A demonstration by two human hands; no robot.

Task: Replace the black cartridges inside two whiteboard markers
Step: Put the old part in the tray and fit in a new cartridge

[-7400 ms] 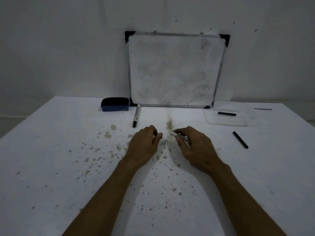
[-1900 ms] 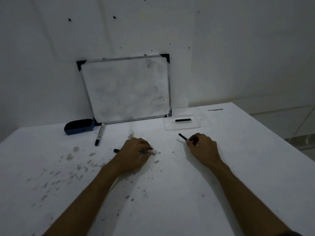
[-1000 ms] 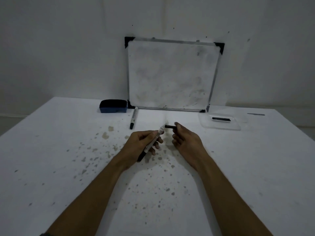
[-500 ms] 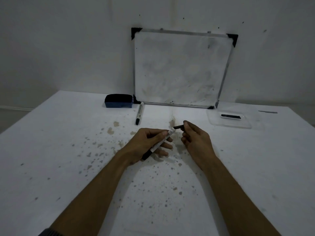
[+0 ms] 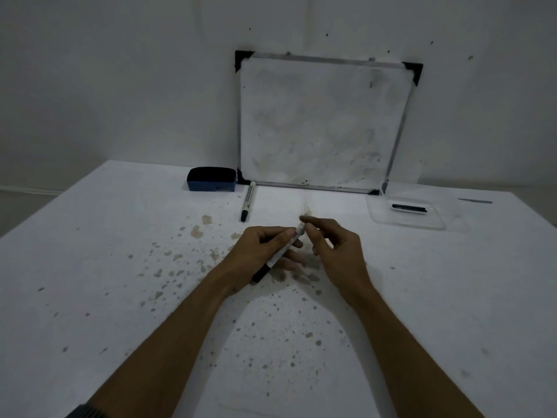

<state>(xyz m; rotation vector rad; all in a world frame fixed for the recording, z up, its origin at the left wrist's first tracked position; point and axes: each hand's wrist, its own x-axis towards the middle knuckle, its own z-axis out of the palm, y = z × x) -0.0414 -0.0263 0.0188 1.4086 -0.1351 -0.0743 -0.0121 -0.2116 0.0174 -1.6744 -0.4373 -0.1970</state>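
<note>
black cartridge that stuck out past the marker barrel half a second ago is gone from view, right hand fingertips now pinched at the barrel's open end. reads as refill seated. left hand wraps the barrel, tilted, black cap down, just in front of the whiteboard.

A matt white table, speckled with brownish stains, is shown. A smudged, smooth whiteboard is framed in thin metal with black plastic corners. A clear plastic tray and a plastic-bodied marker are seen.
</note>
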